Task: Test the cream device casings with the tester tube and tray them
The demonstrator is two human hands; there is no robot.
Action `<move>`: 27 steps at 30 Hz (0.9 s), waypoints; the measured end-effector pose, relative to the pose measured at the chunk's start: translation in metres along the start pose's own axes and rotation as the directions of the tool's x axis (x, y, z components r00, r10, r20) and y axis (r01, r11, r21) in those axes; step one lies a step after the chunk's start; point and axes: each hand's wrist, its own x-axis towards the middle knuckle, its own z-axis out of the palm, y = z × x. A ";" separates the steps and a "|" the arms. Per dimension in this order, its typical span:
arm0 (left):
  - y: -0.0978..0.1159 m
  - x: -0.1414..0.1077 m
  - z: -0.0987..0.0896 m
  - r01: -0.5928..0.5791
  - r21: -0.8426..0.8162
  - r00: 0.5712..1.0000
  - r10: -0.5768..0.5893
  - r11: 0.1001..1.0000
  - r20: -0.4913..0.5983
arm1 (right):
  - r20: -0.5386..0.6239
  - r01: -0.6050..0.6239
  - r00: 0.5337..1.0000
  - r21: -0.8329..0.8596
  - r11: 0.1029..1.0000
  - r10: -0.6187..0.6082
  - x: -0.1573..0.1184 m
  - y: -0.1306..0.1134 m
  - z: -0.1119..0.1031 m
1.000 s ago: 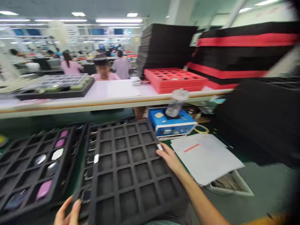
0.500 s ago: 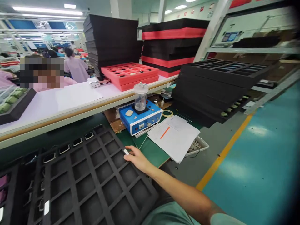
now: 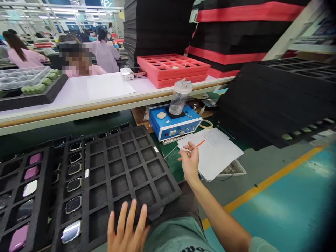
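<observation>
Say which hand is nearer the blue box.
Right: the right hand is in front of the blue box; the left hand is farther, at the near edge of the empty-looking black tray.

- Green shirt (image 3: 170, 232): I can pick out dark capitals at the bottom edge, roughly "ORN", cut off by my view.
- Blue banner (image 3: 90, 3) at the top: I see large pale lettering, but I can't read it surely.
- White papers (image 3: 219, 152): faint print, too small for me.
- Blue box (image 3: 174, 122): I can't resolve any markings on its front panel.
- Black tray (image 3: 123, 157): I make out no writing on its white labels (image 3: 155, 149).
</observation>
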 end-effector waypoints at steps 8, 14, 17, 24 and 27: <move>-0.033 0.074 -0.046 -0.025 0.039 0.985 0.031 0.999 -0.168 | 0.296 -0.256 0.930 0.095 0.962 0.219 0.000 0.011 0.006; -0.016 0.093 -0.040 0.081 0.151 0.982 -0.053 0.985 -0.181 | 0.377 -0.273 0.899 0.085 0.958 0.223 0.000 0.014 -0.002; 0.004 0.068 -0.009 0.014 0.122 1.000 -0.014 0.992 0.005 | 0.382 -0.277 0.896 0.074 0.958 0.229 -0.001 0.015 -0.004; 0.004 0.034 0.023 -0.043 0.133 0.995 0.031 0.990 0.095 | 0.385 -0.283 0.893 0.076 0.956 0.233 0.000 0.013 0.002; -0.013 0.055 0.002 -0.055 0.090 0.998 0.053 0.994 0.026 | 0.392 -0.288 0.891 0.094 0.953 0.230 -0.003 0.008 0.007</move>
